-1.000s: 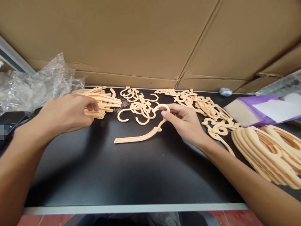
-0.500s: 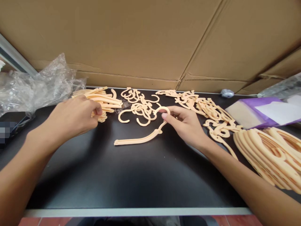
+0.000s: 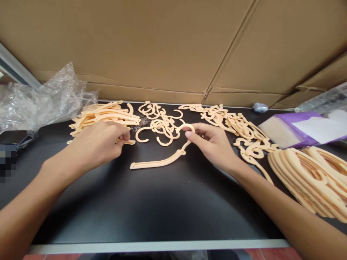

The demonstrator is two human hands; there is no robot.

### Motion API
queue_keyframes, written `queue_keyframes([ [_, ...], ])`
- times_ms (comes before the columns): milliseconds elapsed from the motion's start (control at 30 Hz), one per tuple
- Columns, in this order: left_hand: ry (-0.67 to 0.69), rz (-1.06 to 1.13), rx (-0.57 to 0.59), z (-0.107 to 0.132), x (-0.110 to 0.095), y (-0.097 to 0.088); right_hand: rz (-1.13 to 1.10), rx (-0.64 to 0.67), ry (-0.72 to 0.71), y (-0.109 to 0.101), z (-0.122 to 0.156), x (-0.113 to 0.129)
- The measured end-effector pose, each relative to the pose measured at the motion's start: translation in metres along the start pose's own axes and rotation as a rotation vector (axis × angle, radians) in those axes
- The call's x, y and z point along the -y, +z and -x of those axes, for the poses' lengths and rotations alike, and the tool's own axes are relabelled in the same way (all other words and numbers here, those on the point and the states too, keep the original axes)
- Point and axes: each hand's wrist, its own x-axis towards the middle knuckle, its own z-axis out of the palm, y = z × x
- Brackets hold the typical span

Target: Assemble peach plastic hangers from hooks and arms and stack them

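My right hand (image 3: 215, 144) pinches the hook of a cream-coloured plastic hanger piece (image 3: 157, 163), whose one curved arm reaches left over the black table. My left hand (image 3: 100, 142) is closed on a slim cream hanger arm (image 3: 130, 142); one end shows past the fingertips, and the hand covers most of it. Just behind the left hand lies a pile of loose hanger arms (image 3: 111, 112). Between both hands, a little farther back, sits a tangle of loose hooks (image 3: 164, 126).
More hanger parts (image 3: 241, 126) are heaped behind my right forearm, with stacked hangers (image 3: 295, 177) at the right. A purple package (image 3: 292, 119) lies beyond them. Crumpled clear plastic (image 3: 56, 97) and a dark box (image 3: 16, 139) are at the left. Cardboard (image 3: 151, 47) walls the back.
My left hand has come away from the pile of arms, moving right and slightly toward me, with a hanger arm in its fingers. The right hand keeps its hold almost unmoved.
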Motion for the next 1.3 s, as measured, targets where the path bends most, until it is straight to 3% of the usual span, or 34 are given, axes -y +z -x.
queue_keyframes([
  [100, 0.088, -0.017, 0.092, 0.0, -0.008, 0.007, -0.021, 0.009, -0.002, 0.001, 0.0, -0.003],
  [333, 0.398, 0.22, -0.169, 0.009, -0.035, 0.036, -0.149, 0.061, 0.026, 0.006, 0.002, -0.001],
  [567, 0.436, 0.535, -0.061, 0.022, -0.06, 0.029, -0.244, 0.106, -0.003, 0.012, 0.011, 0.01],
  [767, 0.34, 0.507, -0.083, 0.025, -0.065, 0.031, -0.317, 0.113, -0.019, 0.022, 0.02, 0.019],
  [900, 0.406, 0.458, -0.097, 0.022, -0.061, 0.029, -0.351, 0.142, -0.049, 0.025, 0.025, 0.025],
  [967, 0.392, 0.428, -0.186, 0.018, -0.056, 0.024, -0.258, 0.123, -0.095, 0.025, 0.027, 0.025],
  [1100, 0.18, 0.414, -0.373, 0.008, -0.043, 0.014, 0.13, 0.151, -0.256, 0.029, 0.03, 0.019],
  [1200, 0.111, 0.443, -0.376, 0.003, -0.037, 0.013, 0.383, 0.278, -0.345, 0.034, 0.034, 0.015],
  [1300, 0.15, 0.408, -0.34, 0.004, -0.039, 0.017, 0.55, 0.351, -0.372, 0.036, 0.034, 0.015],
])
